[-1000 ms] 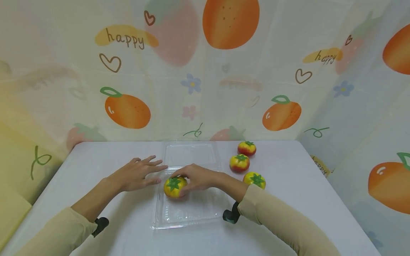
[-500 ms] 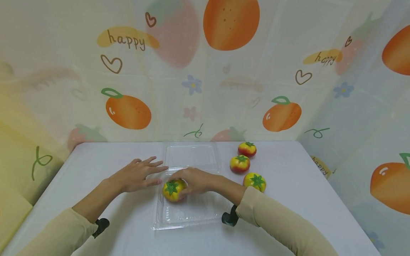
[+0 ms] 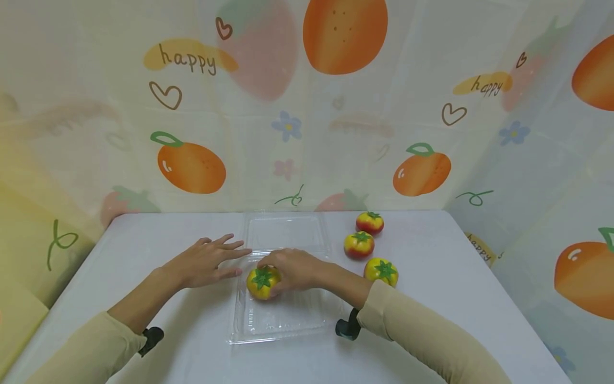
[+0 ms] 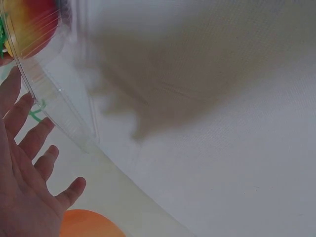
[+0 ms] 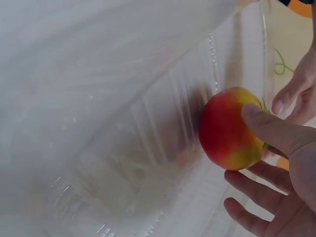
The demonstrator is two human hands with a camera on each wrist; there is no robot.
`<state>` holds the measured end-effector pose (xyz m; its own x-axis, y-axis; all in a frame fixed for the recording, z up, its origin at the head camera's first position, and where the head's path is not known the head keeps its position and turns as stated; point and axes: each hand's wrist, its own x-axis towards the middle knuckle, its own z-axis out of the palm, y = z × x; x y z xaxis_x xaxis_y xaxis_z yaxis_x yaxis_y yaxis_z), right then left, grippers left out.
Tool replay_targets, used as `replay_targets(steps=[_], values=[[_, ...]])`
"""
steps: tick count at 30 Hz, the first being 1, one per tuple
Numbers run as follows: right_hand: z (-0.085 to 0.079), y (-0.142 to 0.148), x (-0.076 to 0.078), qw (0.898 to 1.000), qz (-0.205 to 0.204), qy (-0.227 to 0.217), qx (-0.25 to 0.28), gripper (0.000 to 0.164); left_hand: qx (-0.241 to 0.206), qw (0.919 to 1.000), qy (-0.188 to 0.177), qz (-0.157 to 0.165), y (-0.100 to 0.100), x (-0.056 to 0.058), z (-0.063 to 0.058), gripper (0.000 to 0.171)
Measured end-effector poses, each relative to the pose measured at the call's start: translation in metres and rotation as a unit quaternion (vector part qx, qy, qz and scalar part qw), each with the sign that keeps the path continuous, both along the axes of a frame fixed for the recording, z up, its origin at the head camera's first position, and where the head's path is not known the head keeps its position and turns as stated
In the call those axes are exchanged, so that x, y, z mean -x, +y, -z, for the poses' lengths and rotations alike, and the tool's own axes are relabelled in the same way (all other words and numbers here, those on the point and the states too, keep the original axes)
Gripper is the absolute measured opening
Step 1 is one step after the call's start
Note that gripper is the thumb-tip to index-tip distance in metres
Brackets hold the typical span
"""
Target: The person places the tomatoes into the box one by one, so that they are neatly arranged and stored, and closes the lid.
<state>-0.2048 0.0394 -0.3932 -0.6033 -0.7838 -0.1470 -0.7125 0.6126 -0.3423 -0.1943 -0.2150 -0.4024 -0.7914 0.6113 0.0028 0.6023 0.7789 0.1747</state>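
Observation:
My right hand (image 3: pixel 295 270) holds a round yellow-and-red tomato-like fruit (image 3: pixel 261 282) with a green star-shaped leaf cap. The fruit is over the left part of a clear plastic clamshell box (image 3: pixel 292 320), whose lid (image 3: pixel 286 229) lies folded back behind it. In the right wrist view the thumb presses the side of the fruit (image 5: pixel 229 131), while some fingers spread beneath it. My left hand (image 3: pixel 207 262) reaches to the box's left edge with straight, spread fingers, and holds nothing. The left wrist view shows its fingertips beside the clear plastic wall (image 4: pixel 54 101).
Three more such fruits stand in a loose row on the right: a far one (image 3: pixel 370 223), a middle one (image 3: pixel 358 245) and a near one (image 3: pixel 381 271), partly behind the right forearm. A white table (image 3: pixel 412 330) bears everything, with a fruit-printed curtain (image 3: pixel 336 154) behind.
The fruit in my right hand has shifted slightly left and nearer, then back to the right. The left hand keeps its place, as do the other fruits.

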Motion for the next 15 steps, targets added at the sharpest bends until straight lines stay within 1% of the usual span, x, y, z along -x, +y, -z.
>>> replay_targets(steps=[9,15], values=[[0.002,0.006,0.002,1.000,-0.003,-0.004,0.014,0.056,0.003,1.0000,-0.004,-0.004,0.000,-0.001,-0.001,0.051],[0.002,0.012,0.002,1.000,0.000,-0.010,0.020,0.058,0.003,1.0000,-0.002,-0.003,0.001,0.000,0.001,0.051]])
